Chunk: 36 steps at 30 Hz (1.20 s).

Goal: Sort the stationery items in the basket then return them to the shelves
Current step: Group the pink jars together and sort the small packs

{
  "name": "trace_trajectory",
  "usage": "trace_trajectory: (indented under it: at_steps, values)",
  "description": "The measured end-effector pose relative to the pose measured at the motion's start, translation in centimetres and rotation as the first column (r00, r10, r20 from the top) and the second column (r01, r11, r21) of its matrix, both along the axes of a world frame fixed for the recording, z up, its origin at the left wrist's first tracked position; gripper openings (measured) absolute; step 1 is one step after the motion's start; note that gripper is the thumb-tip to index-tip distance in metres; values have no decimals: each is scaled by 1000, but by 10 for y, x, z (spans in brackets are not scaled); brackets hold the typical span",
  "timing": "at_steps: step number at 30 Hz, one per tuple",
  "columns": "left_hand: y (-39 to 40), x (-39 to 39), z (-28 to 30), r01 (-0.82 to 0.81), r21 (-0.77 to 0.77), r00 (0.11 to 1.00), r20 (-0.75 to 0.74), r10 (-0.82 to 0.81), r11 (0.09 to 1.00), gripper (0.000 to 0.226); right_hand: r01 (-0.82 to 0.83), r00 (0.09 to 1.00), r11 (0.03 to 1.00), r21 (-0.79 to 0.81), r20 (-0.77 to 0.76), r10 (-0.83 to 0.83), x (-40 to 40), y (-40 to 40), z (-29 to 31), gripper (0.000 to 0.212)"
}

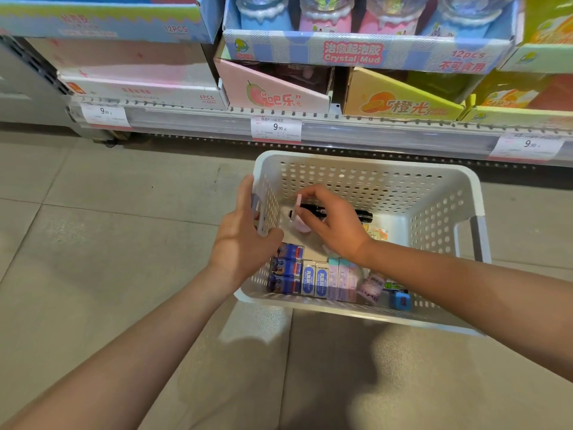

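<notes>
The basket [366, 169] is steadied at its near-left wall by the left hand [245, 240]; a pink item [299, 202] is pinched by the right hand [333, 223] inside the basket — best lifted clear of the black marker [362, 215] under it.

basket [366, 169] on floor [93, 243], before shelf [341, 125], boxes [313, 279] inside

Left hand [245, 240] gripping, right hand [333, 223] pinching
</notes>
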<state>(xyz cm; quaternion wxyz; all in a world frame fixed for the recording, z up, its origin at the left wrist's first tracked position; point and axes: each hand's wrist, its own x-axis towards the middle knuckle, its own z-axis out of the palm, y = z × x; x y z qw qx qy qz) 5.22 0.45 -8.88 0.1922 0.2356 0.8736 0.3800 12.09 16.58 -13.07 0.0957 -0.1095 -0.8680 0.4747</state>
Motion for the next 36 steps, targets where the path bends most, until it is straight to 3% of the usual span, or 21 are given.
trace_trajectory:
  at_steps: [5, 10, 17, 22, 30, 36]
  values:
    - [4, 0, 2, -38, -43, 997, 58, 41, 998, 86, 38, 999, 995, -96, 4, -38, 18, 8, 15, 21]
    - [6, 1, 7, -53, -103, 999, -3, 53, 993, 84, 108, 993, 976, -190, -29, -115, 31, 15, 29, 17]
    - [4, 2, 10, -24, -104, 999, -38, 20, 994, 77, 103, 990, 951, -292, -58, -125, 45, 19, 35, 26]
    - [3, 4, 12, 2, -72, 999, -43, -5, 997, 76, 84, 996, 950, -299, 66, -67, 51, 26, 35, 27]
    - [3, 2, 11, 13, -68, 999, -41, -16, 998, 76, 81, 975, 948, -308, 220, -12, 52, 40, 28, 7]
    - [3, 1, 8, 12, -74, 999, -51, -16, 997, 77, 171, 884, 958, -229, 466, -46, 52, 53, 13, 14]
